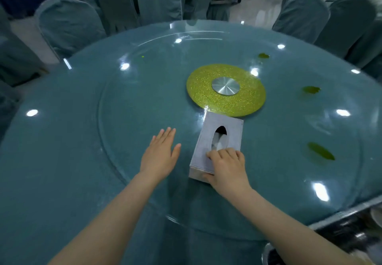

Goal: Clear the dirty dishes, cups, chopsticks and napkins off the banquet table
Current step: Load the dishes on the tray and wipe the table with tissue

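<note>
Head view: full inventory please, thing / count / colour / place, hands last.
banquet table: 1, round, teal, glossy top, fills the frame
glass turntable: 1, clear, lies on the table
centre disc: 1, glittery yellow-green, middle of the turntable
metal hub: 1, silver, centre of the disc
tissue box: 1, grey, near side of the disc, far end at its edge
green scraps: 3 larger plus a speck, right and far side of the turntable
covered chairs: several, grey-teal, around the table
cart: 1, dark, partly seen lower right, contents blurred
left hand: flat, fingers straight, left of the box
right hand: fingers curled over the box's near end
</note>
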Tool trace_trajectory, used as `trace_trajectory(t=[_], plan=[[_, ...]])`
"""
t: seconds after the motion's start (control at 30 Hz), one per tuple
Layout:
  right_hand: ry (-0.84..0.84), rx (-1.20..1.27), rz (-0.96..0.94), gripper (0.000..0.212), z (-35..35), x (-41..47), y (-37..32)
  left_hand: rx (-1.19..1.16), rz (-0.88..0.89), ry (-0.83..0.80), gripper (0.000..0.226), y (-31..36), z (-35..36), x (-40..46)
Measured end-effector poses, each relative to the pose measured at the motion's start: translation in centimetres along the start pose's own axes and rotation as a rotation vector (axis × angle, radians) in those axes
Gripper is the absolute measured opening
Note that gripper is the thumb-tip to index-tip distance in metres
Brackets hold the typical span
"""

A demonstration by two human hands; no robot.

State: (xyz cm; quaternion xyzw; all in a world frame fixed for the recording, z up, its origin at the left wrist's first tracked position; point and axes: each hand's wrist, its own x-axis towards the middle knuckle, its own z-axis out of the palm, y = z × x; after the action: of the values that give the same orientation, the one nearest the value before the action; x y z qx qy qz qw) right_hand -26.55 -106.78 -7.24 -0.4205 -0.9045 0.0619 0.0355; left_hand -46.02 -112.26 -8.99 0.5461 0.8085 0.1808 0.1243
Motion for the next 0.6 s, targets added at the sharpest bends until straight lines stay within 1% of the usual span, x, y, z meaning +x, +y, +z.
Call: trace_trajectory(t=[0.13,0.2,0.27,0.37,0.43,0.5,0.6], plan=[[-0.02,0.003,-0.059,0.053,0.1,-4.4,-2.8,-0.073,-0.037,-0.023,0.054,-0.4,-1.1,-4.0],[0.009,0.02,-0.115,0.052,0.3,-6.3,-3.8,-0.087,-0.047,-0.035,0.053,-0.5,-1.3,-5.5],[0.057,0.097,-0.173,0.044,0.4,-7.4,-4.3,-0.101,-0.06,-0.047,0.052,-0.4,-1.5,-7.0],[0.013,0.257,-0.236,0.029,0.0,-7.6,-4.0,-0.171,-0.093,-0.124,0.049,0.0,-1.4,-8.7],[0.045,0.34,-0.212,0.022,0.0,-7.1,-3.5,-0.225,-0.12,-0.19,0.05,0.4,-1.1,-9.5],[0.072,0.34,-0.113,0.021,0.0,-5.9,-3.1,-0.292,-0.151,-0.231,0.061,0.8,-0.5,-9.8],[0.052,0.196,0.073,0.026,-0.3,-3.4,-2.6,-0.418,-0.176,-0.307,0.096,1.0,0.2,-10.0]])
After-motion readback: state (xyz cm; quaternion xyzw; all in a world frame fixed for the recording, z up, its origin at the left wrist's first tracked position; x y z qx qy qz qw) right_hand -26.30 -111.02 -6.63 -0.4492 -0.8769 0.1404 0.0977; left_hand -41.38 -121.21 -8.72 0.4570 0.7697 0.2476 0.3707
